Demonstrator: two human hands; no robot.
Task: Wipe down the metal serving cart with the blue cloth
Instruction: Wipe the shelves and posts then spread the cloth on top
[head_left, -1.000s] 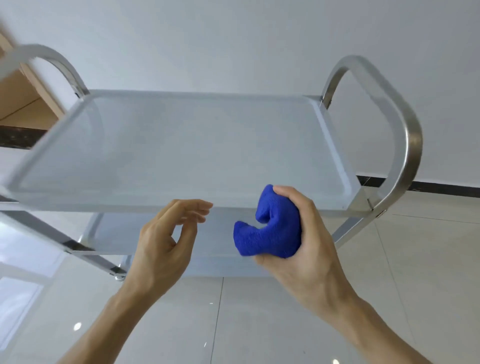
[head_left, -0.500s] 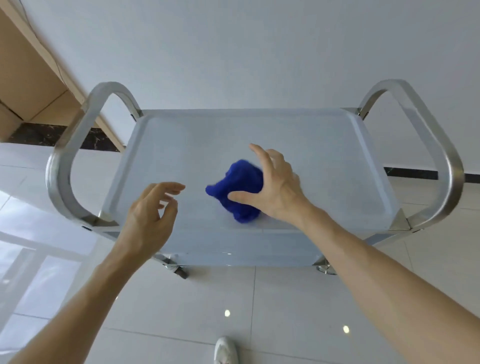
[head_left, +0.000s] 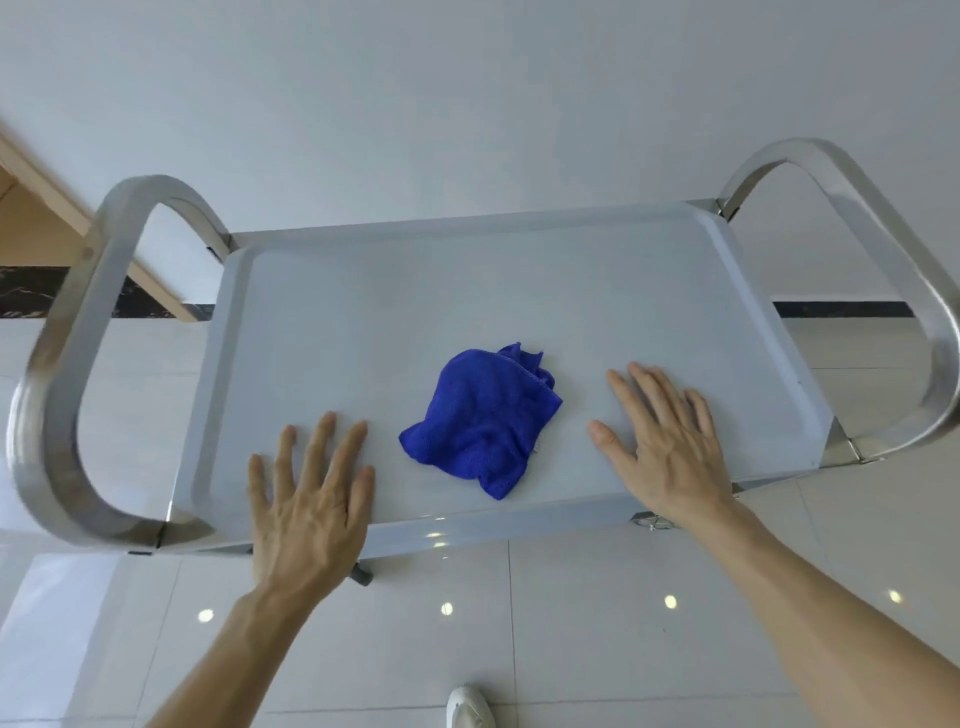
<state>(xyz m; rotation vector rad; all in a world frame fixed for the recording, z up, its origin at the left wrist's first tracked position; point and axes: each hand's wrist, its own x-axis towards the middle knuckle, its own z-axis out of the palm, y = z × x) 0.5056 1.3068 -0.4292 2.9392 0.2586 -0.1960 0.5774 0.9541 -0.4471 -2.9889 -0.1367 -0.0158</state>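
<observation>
The metal serving cart stands in front of me, its flat top shelf seen from above, with a curved steel handle at each end. A crumpled blue cloth lies loose on the shelf near its front edge. My left hand is spread flat with straight fingers over the shelf's front edge, left of the cloth. My right hand lies flat and spread on the shelf, right of the cloth. Neither hand touches the cloth.
A white wall rises behind the cart. A wooden panel and a dark skirting strip sit at the far left. Glossy white floor tiles surround the cart. A white shoe tip shows at the bottom edge.
My right hand carried the cloth up onto the top shelf, let go and moved off to the right. My left hand opened flat near the front edge. The view tilted down.
</observation>
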